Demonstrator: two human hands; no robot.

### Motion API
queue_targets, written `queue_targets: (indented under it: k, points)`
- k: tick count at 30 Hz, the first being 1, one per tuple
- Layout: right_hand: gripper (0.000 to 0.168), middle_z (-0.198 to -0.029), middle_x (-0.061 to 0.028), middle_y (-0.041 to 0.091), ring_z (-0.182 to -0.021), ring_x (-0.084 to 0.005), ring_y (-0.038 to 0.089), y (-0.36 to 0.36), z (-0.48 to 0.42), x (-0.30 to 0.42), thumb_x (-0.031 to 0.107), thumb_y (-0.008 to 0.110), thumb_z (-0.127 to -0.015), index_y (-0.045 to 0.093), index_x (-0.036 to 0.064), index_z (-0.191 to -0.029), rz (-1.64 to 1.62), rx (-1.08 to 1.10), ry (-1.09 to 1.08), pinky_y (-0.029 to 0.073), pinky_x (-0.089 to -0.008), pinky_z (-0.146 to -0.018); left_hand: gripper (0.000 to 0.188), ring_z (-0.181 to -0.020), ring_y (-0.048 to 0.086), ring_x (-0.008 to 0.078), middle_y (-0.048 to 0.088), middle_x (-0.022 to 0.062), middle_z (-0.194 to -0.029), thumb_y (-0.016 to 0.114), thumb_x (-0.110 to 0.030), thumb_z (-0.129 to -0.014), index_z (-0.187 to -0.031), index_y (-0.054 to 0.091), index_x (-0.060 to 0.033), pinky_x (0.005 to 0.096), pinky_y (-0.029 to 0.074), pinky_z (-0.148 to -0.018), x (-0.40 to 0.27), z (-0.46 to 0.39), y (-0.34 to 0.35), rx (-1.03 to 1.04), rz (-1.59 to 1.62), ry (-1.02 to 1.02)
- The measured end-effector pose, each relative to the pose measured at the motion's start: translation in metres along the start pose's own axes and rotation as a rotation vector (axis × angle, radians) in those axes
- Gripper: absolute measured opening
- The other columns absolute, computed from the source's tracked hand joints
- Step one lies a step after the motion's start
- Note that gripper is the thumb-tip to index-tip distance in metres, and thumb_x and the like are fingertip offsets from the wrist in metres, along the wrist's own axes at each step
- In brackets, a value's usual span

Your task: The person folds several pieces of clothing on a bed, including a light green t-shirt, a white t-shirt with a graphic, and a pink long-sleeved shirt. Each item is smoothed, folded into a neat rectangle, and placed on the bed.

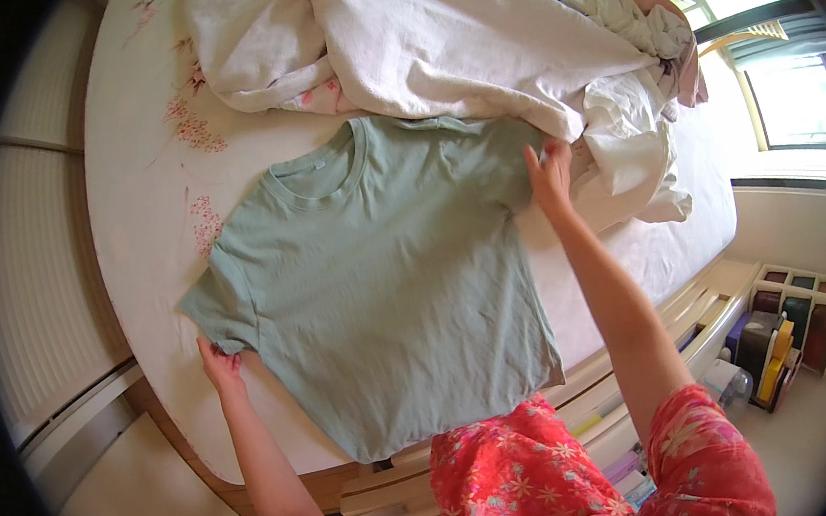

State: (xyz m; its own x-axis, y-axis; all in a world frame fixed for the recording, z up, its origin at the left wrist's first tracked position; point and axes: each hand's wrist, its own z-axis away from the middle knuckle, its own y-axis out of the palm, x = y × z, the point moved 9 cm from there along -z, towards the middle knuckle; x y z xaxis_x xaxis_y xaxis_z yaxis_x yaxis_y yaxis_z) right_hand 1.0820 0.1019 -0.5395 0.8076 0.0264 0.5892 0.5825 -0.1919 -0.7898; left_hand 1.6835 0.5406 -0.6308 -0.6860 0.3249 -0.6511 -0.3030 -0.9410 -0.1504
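A pale green short-sleeved T-shirt lies spread on the mattress, its round neckline pointing away from me. Its lower hem hangs close to my red floral clothing. My left hand pinches the cuff of the sleeve at the left, with the fingertips partly under the cloth. At the opposite sleeve, my right hand grips the edge, thumb on the near side; some of its fingers are blurred. Wrinkles run across the shirt's body and the right sleeve.
A bunched white blanket lies just beyond the shirt, with crumpled white cloth to its right. Pale drawers stand along the bed's near side. An organizer with compartments is at lower right, below a window.
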Motion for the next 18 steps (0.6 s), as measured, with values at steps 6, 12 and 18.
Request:
queue_targets:
  k: [6, 12, 18]
  points:
    - [0.048, -0.081, -0.0189, 0.061, -0.080, -0.0305, 0.059, 0.013, 0.093, -0.027, 0.045, 0.054, -0.079, 0.059, -0.002, -0.083, -0.041, 0.370, 0.451, 0.044, -0.0387, -0.071, 0.028, -0.072, 0.053, 0.0126, 0.056, 0.0006, -0.086, 0.064, -0.027, -0.081, -0.099, 0.053, -0.0094, 0.0231, 0.042, -0.061, 0.016, 0.026, 0.002, 0.212, -0.146, 0.037]
    - [0.019, -0.062, -0.0055, 0.051, -0.057, -0.0136, 0.050, 0.018, 0.039, -0.109, 0.020, 0.057, -0.081, 0.054, 0.001, -0.077, -0.243, 0.192, 0.520, 0.039, -0.0296, -0.049, 0.019, -0.070, 0.050, 0.0095, 0.055, 0.0007, -0.084, 0.061, -0.022, -0.084, -0.093, 0.052, -0.0084, 0.0227, 0.042, -0.057, 0.005, -0.001, 0.030, 0.134, -0.471, 0.367]
    - [0.030, -0.083, -0.0168, 0.052, -0.075, -0.0305, 0.051, 0.003, 0.052, -0.044, 0.024, 0.058, -0.081, 0.048, 0.000, -0.096, -0.006, 0.095, 0.068, 0.042, -0.0387, -0.069, 0.021, -0.058, 0.046, 0.0101, 0.051, 0.0039, -0.069, 0.054, -0.022, -0.087, -0.088, 0.045, -0.0028, 0.0238, 0.042, -0.051, 0.007, 0.021, -0.026, -0.159, -0.404, 0.798]
